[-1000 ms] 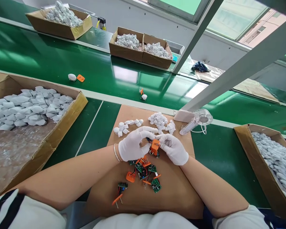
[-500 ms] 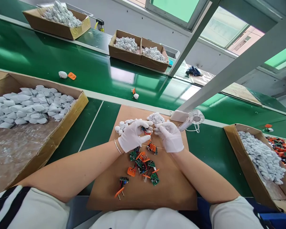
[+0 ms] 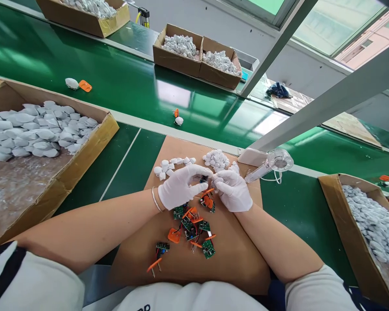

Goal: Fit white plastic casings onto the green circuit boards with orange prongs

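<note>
My left hand (image 3: pixel 181 185), in a white glove, is closed on a small circuit board (image 3: pixel 203 178) with an orange plug part (image 3: pixel 208 191) hanging under it. My right hand (image 3: pixel 232 190), also gloved, has its fingers pressed together beside the board; what they hold is too hidden to tell. Below both hands, several green circuit boards (image 3: pixel 208 249) with orange plug parts lie in a loose pile on the brown board (image 3: pixel 233 263). Behind the hands are a heap of small white pieces (image 3: pixel 215 159) and a looser row of white caps (image 3: pixel 165 165).
Cardboard boxes of white shells stand at left (image 3: pixel 94 160), at right (image 3: pixel 335 216) and across the green belt (image 3: pixel 116 90). A clear handheld fan (image 3: pixel 278 160) is behind my right hand, near a slanted metal post (image 3: pixel 285 114). Shell pairs lie on the belt.
The view has shifted. My hands have come closer together, and the fingers of my right hand are now more curled. The small items on the belt have moved left.
</note>
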